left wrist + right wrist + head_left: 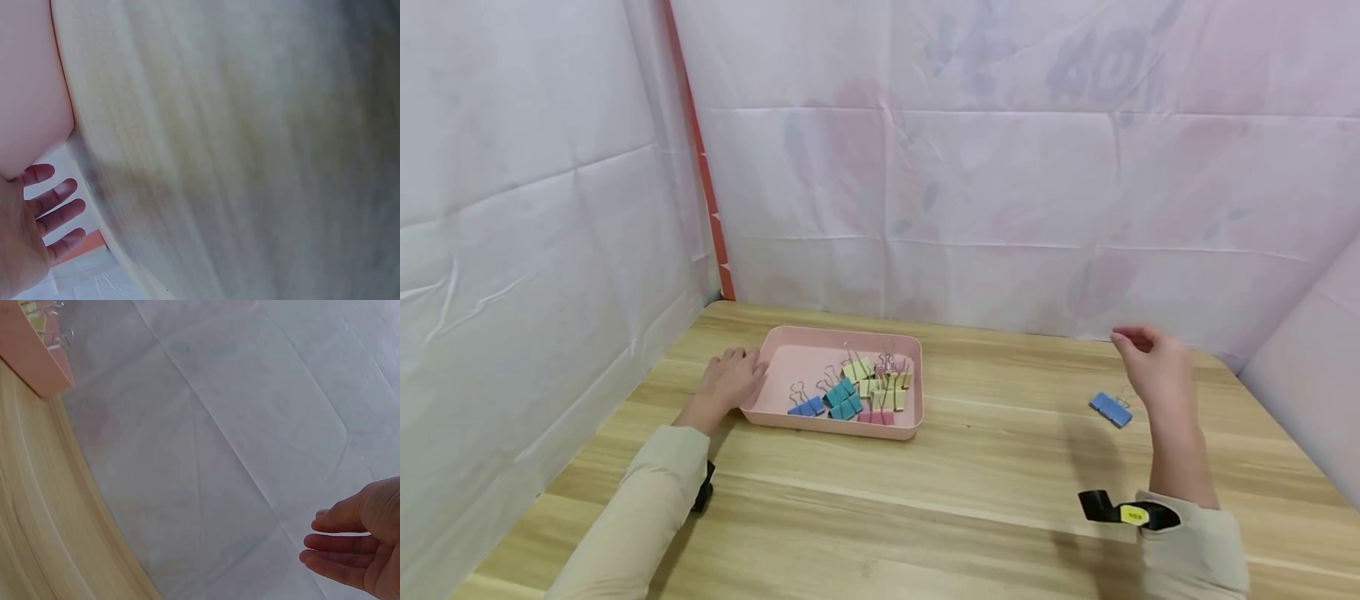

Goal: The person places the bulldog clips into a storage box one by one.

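A pink tray [835,426] stands on the table and bears several binder clips: a blue clip [807,407] nearest my left hand, teal clips [841,398], yellow clips [889,398] and pink clips [877,417]. At the tray's left side rests my left hand [730,383], with its fingers loosely spread beside the wall; the left wrist view also has the tray [31,81] against this hand. On the right, a single blue binder clip [1111,409] lies on the table. My right hand [1157,367] is raised beside it, fingers slightly bent, with nothing between thumb and fingers [337,544].
The wooden table [985,500] ends at a white, faintly printed sheet [1000,183] behind. Another white sheet [535,217] hangs along the left side, with a red strip [703,167] at the corner. Each wrist wears a black strap [1157,514].
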The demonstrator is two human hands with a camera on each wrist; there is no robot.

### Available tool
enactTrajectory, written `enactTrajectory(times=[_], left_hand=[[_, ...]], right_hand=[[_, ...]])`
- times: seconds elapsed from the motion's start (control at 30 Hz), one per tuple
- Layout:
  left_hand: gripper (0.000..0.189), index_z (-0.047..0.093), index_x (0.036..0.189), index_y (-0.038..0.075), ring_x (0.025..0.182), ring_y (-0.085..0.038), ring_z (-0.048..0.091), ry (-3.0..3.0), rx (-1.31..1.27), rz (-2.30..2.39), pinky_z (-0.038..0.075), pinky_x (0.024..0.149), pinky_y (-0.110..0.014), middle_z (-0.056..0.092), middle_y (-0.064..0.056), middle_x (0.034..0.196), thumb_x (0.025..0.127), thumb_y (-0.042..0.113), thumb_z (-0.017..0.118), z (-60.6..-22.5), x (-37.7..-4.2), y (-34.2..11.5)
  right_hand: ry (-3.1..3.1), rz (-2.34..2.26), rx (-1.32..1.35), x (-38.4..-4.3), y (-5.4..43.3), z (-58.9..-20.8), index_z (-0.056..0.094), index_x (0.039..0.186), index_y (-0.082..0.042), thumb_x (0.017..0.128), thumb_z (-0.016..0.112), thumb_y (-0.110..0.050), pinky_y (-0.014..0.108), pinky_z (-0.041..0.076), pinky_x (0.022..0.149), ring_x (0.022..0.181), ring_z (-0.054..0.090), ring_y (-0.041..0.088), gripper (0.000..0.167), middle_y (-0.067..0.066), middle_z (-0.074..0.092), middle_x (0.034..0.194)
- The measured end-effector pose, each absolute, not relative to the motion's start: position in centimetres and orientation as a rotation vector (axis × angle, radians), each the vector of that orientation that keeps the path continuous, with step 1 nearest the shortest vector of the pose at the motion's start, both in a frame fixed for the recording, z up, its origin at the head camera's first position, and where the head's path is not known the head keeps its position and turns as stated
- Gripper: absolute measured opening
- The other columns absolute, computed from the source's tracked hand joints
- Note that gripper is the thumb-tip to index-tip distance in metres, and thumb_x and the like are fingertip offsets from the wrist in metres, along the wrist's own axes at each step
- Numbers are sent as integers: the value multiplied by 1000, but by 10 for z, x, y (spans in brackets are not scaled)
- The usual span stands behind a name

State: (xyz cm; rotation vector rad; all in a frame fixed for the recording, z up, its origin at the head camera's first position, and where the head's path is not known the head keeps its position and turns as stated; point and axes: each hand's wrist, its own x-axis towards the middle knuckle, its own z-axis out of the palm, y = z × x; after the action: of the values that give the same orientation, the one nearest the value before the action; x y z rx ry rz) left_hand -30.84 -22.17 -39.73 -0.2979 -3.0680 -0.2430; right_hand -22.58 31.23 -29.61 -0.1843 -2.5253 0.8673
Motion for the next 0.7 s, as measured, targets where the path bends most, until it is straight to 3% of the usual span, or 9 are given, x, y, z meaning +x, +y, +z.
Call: enactTrajectory(times=[0.3,0.57,0.7], left_hand=[[48,39,134,-4,117,-43,36,-3067,-302,-252,26,94,-59,43,-29,125,99,29,33,-395,-306,-221],[47,42,130,-4,115,-42,38,-3043,-295,-257,27,93,-58,45,-29,123,99,30,34,-394,-303,-221],[47,40,133,-4,117,-43,37,-3060,-276,-255,26,94,-58,43,-30,125,99,28,34,-396,-305,-222]], right_hand=[[-2542,765,-326,-224,351,-313,59,109,10,93,51,-20,34,38,62,86,53,35,35,29,60,101],[-2746,777,-376,-228,376,-340,54,111,13,94,48,-26,51,39,71,93,48,49,44,34,54,106],[-2838,807,-388,-232,385,-351,52,109,17,93,50,-28,49,43,67,85,55,45,48,30,60,93]])
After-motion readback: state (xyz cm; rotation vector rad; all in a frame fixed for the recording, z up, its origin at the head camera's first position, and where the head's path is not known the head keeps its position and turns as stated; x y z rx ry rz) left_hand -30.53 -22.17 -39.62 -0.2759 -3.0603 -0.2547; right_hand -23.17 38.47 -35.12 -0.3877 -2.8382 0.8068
